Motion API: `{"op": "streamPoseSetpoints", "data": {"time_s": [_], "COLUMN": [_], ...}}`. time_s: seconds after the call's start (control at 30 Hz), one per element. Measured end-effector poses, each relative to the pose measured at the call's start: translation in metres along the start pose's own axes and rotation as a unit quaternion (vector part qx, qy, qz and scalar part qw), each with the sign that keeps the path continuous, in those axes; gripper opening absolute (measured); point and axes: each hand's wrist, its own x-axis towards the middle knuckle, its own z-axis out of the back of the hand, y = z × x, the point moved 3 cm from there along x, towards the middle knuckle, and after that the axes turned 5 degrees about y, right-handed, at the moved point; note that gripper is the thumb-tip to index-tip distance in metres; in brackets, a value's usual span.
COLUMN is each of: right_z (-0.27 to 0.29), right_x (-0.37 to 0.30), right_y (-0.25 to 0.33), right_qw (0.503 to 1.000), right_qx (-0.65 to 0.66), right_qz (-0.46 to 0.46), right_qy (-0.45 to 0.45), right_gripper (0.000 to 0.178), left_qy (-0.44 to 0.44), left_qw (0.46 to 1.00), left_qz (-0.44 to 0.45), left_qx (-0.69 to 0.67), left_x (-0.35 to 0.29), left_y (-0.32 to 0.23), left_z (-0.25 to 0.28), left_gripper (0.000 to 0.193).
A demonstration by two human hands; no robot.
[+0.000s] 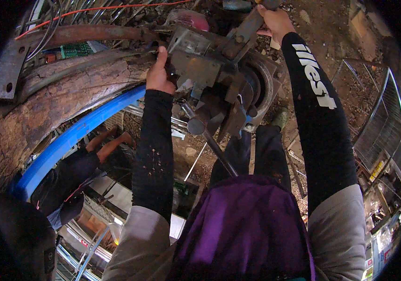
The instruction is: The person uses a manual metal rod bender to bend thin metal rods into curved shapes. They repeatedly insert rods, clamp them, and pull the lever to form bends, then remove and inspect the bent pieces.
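In front of me stands a heavy, worn bench vise (196,68), dark grey with a round swivel base on its right. My left hand (160,75) is closed against the vise's left side, thumb pointing up; its other fingers are mostly hidden, and what they grip does not show. At the top, my right hand (275,22) wraps round the far end of a thick steel bar (248,33) that slants across the vise. The vise's round-ended handle (210,138) slopes down toward my purple-covered front.
A thick wooden log (60,89) and a blue curved beam (83,117) run off to the left, with a rusty drilled metal piece (8,72) above. Another person (76,171) is low at the left. A wire-mesh frame (380,117) leans at the right.
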Motion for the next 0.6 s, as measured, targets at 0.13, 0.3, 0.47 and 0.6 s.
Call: {"op": "streamPoseSetpoints", "data": {"time_s": [0.13,0.3,0.47,0.6], "right_z": [-0.008,0.002,0.000,0.005], "right_x": [-0.011,-0.001,-0.003,-0.003], "right_y": [0.005,-0.002,-0.004,-0.004], "right_qw": [1.000,1.000,0.999,0.999], "right_qx": [-0.012,0.011,0.027,-0.006], "right_qz": [0.004,-0.002,0.021,0.030], "right_qy": [0.005,0.003,0.022,0.024], "right_gripper": [0.088,0.090,0.090,0.087], "left_qy": [0.010,0.117,0.016,0.122], "left_qw": [0.997,0.987,0.993,0.987], "left_qz": [-0.077,-0.092,-0.092,-0.105], "left_qx": [0.009,-0.053,0.067,-0.026], "left_x": [0.004,-0.015,-0.002,-0.015], "left_y": [0.006,-0.003,-0.006,-0.008], "left_z": [0.037,0.008,0.010,0.003], "left_gripper": [0.037,0.035,0.039,0.036]}}
